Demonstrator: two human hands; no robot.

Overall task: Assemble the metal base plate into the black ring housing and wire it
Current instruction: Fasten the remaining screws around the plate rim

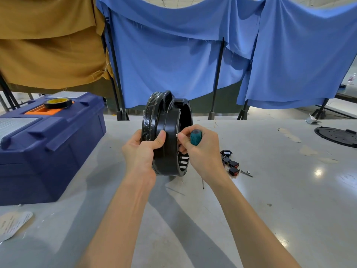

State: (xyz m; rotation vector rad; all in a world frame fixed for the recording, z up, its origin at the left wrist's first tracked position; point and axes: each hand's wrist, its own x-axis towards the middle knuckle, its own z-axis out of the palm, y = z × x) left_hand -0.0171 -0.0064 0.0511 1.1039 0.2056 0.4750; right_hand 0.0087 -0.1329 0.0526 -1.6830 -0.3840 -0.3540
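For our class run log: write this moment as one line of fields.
left hand: grips black ring housing, on edge | right hand: holds screwdriver, fingertips at housing rim | table: small black parts

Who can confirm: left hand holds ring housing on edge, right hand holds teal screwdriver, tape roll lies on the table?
Wrong on the tape roll: head view shows it on the blue toolbox, not the table. Left hand does hold the ring housing on edge; right hand holds the teal screwdriver.

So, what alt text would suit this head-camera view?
A person's left hand holds a black ring housing on edge over a grey table; the right hand, gripping a green-handled screwdriver, reaches its rim. A blue toolbox sits left.
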